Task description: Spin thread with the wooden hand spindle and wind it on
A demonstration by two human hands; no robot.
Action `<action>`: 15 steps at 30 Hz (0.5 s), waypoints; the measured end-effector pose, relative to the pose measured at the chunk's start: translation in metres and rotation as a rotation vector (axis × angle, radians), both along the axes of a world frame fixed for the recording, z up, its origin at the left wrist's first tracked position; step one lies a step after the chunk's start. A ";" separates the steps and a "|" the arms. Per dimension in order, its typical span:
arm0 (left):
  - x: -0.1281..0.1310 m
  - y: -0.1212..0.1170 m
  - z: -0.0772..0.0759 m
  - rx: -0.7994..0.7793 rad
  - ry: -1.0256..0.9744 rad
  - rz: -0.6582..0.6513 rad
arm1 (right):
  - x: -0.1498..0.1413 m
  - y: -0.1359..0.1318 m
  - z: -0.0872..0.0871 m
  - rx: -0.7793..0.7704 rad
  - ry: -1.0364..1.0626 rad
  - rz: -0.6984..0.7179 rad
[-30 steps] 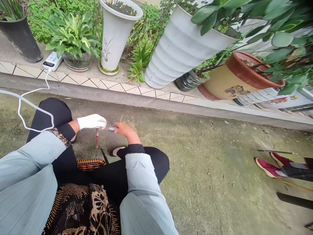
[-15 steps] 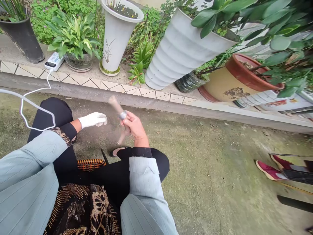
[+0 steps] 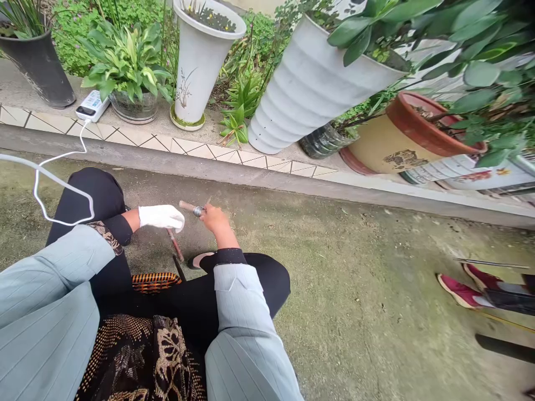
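Black is the tall pot (image 3: 39, 69) at the far left; it stands on a low ledge (image 3: 221, 149) with pale tiles along the edge. White cable (image 3: 62, 181) loops over the person's knee, and its thinner part goes up to a small white device (image 3: 92, 106) lying on this ledge, just beside a leafy plant (image 3: 127, 58) in a transparent pot. Further to the right comes the left hand (image 3: 161, 217), in a white glove, above the ground, with its fingers bent downward. Under them one reddish-brown stick (image 3: 176, 246) slants down to the right; its upper end is hidden by the glove, so I cannot tell whether the fingers grip it. Next is a light brown stick (image 3: 186, 206), with a silvery band (image 3: 198, 211) around it. It points from the right hand (image 3: 215, 219) towards the glove but does not touch it; the bare fingers are closed around it. Behind, on the ledge, a ribbed white pot (image 3: 311, 83) leans. Dark red shoes (image 3: 460, 291) of another person are at the far right.
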State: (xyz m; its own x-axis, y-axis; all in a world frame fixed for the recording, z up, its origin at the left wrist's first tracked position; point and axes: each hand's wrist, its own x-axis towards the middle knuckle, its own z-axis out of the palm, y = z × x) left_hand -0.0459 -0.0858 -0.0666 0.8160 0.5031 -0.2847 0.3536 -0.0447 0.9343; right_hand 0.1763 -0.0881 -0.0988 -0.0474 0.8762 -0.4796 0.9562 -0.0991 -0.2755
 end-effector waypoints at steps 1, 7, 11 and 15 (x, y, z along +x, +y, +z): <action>0.000 0.001 0.000 0.029 -0.004 0.015 | 0.000 -0.001 0.001 -0.042 0.013 0.078; -0.008 0.017 -0.005 0.146 0.005 0.284 | 0.014 -0.009 0.013 -0.345 0.493 0.237; -0.014 0.027 -0.010 0.061 -0.064 0.461 | 0.027 -0.014 0.030 -0.426 0.957 0.183; -0.006 0.018 -0.016 -0.062 -0.128 0.359 | 0.025 -0.018 0.041 -0.204 1.337 -0.050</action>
